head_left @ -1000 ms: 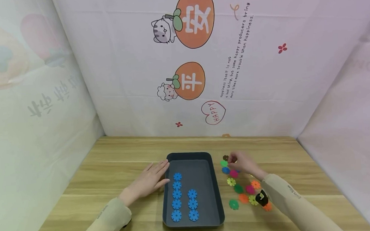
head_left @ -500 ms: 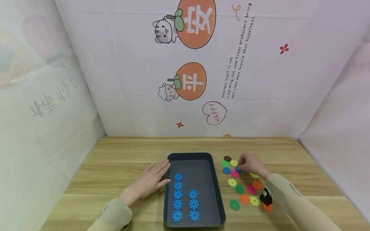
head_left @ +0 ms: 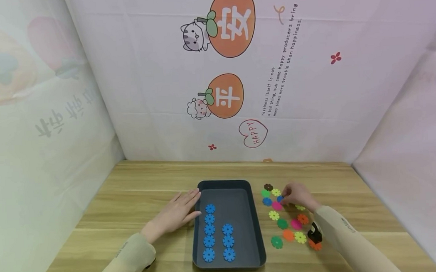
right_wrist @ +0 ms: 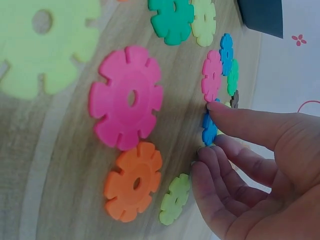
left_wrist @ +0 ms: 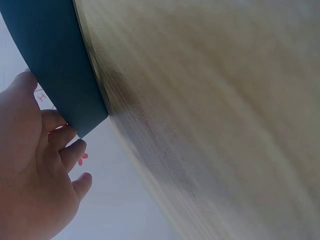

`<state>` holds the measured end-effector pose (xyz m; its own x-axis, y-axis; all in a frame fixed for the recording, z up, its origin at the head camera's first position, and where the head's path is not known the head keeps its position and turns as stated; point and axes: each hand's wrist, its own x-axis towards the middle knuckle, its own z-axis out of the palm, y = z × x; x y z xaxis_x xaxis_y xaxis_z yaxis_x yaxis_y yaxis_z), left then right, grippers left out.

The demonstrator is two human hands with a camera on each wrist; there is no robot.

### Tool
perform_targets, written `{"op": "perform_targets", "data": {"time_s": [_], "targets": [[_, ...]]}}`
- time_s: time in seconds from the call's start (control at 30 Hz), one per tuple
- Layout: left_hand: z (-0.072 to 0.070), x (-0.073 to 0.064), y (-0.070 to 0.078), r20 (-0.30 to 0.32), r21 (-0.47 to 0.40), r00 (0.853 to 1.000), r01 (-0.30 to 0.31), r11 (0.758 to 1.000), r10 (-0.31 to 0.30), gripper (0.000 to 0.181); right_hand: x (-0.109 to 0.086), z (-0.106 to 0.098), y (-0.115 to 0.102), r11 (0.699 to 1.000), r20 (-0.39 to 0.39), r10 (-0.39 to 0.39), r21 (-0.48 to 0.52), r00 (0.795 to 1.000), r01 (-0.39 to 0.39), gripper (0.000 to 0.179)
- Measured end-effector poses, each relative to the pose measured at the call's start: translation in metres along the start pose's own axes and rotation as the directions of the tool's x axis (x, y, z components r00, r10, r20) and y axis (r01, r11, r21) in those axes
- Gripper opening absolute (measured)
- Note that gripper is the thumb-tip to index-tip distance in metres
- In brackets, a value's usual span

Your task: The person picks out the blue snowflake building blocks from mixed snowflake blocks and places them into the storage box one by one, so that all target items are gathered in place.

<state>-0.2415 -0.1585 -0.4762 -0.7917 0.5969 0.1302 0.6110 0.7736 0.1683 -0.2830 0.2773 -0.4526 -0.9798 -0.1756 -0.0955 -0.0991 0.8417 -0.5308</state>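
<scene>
The dark grey tray (head_left: 241, 217) lies on the wooden table with two columns of blue notched plastic discs (head_left: 209, 229) inside. My left hand (head_left: 175, 213) rests against its left rim, fingers extended; the left wrist view shows them along the tray's outer wall (left_wrist: 60, 65). Right of the tray, my right hand (head_left: 298, 194) is low over the loose discs. In the right wrist view, its thumb and fingers pinch the edges of a blue notched disc (right_wrist: 209, 129), beside a pink disc (right_wrist: 212, 75). The fingers partly cover that blue disc.
Several loose discs lie right of the tray, among them a brown disc (head_left: 268, 187), a green disc (head_left: 277, 242), an orange disc (head_left: 288, 234) and a yellow disc (head_left: 300, 237). A printed cloth wall (head_left: 188, 133) stands behind the table.
My right hand has moved right and slightly toward me, from the brown and green discs to the blue disc, and its fingers have come onto that disc. The left hand stays at the rim.
</scene>
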Motion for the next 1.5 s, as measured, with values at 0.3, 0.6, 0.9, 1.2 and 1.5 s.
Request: {"op": "perform_targets", "data": {"time_s": [0.3,0.6,0.9,1.2,1.5], "targets": [[0.0,0.0,0.001,-0.007,-0.006,1.0,-0.002,1.0,0.002,0.067,0.0,0.0,0.0,1.0,0.005,0.022,-0.013,1.0,-0.022,0.025],[0.0,0.0,0.001,0.004,-0.011,1.0,0.004,1.0,-0.004,0.067,0.001,-0.001,0.001,0.999,0.012,0.03,0.044,0.999,-0.031,0.026],[0.0,0.0,0.001,0.003,-0.004,1.0,0.007,1.0,-0.007,0.067,-0.005,-0.006,0.003,0.988,0.033,0.005,0.154,0.999,-0.01,0.019],[-0.001,-0.001,0.002,-0.002,-0.003,1.0,0.001,1.0,-0.001,0.067,-0.011,-0.012,-0.007,0.984,0.051,-0.006,0.176,0.999,-0.003,0.015],[0.0,0.0,0.002,-0.003,0.0,1.0,0.002,1.0,-0.002,0.067,-0.011,-0.014,-0.039,0.991,0.042,-0.083,0.108,0.996,0.078,0.01]]}}
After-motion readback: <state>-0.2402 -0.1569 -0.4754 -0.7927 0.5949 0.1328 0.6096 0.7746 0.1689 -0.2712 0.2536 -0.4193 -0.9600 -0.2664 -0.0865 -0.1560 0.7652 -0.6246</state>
